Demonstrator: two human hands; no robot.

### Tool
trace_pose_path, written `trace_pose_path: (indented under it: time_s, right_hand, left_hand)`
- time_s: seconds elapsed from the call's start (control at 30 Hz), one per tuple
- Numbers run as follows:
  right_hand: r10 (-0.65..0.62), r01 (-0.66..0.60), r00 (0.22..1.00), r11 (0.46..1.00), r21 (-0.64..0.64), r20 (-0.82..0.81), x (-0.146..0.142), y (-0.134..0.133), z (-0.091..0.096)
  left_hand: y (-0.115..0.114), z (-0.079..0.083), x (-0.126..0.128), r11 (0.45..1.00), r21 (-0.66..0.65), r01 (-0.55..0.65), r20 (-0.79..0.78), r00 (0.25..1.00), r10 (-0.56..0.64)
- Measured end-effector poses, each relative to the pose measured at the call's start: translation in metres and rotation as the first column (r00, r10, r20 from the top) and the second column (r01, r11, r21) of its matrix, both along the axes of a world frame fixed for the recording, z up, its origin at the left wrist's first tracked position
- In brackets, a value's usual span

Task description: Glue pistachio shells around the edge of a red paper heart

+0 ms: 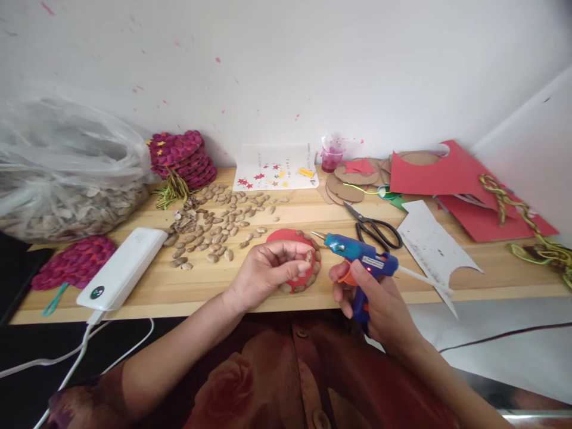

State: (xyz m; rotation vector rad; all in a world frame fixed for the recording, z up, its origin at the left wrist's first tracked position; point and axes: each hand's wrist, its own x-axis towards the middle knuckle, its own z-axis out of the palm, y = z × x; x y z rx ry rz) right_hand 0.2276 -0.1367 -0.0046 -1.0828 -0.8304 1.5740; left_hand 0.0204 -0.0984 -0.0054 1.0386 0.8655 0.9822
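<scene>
My left hand [272, 268] is closed, pinching a small brown nut shell [308, 256] between thumb and fingertips. Beneath it on the table lies a red cardboard disc [286, 235], partly hidden by the hand, with shells along its right and lower edge. My right hand [373, 298] grips a blue hot glue gun [344, 245], its nozzle pointing left toward the disc and a red light showing. A white glue stick [417, 277] sticks out of its back. Many loose nut shells [214, 232] lie spread left of the disc.
Black-handled scissors [379, 231] lie behind the glue gun. Red cardboard [424, 176] and white scraps [426, 238] are at right. A white power bank [125, 268], a bag of shells [75, 202] and purple-red shell-covered pieces [183, 155] are at left. A star sheet [254, 161] leans on the wall.
</scene>
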Motion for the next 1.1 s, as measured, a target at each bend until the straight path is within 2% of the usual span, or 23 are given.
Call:
trace_pose_path:
  time_s: [0.1, 0.2, 0.33, 0.77, 0.93, 1.1]
  right_hand:
    - [0.124, -0.124, 0.992, 0.991, 0.054, -0.005, 0.008, -0.008, 0.004]
    - [0.226, -0.227, 0.974, 0.968, 0.109, 0.019, 0.01, -0.015, 0.009]
    - [0.254, -0.268, 0.961, 0.952, 0.144, 0.109, 0.007, -0.02, 0.013]
    - [0.226, -0.283, 0.926, 0.945, 0.161, 0.301, 0.007, -0.025, 0.009]
    - [0.22, -0.302, 0.904, 0.936, 0.181, 0.368, 0.006, -0.024, 0.01]
    - [0.216, -0.315, 0.888, 0.929, 0.195, 0.406, 0.006, -0.023, 0.014]
  left_hand:
    - [0.004, 0.001, -0.015, 0.985, -0.173, 0.009, 0.113, 0.994, 0.011]
    - [0.005, 0.004, -0.024, 0.976, -0.21, 0.059, 0.196, 0.98, -0.017]
    - [0.003, 0.006, -0.03, 0.978, -0.187, 0.089, 0.225, 0.973, -0.045]
    - [0.003, 0.007, -0.04, 0.993, -0.072, 0.095, 0.084, 0.993, -0.089]
    - [0.004, 0.009, -0.039, 0.989, -0.037, 0.141, 0.103, 0.985, -0.137]
    - [0.004, 0.01, -0.038, 0.991, -0.009, 0.136, 0.085, 0.987, -0.135]
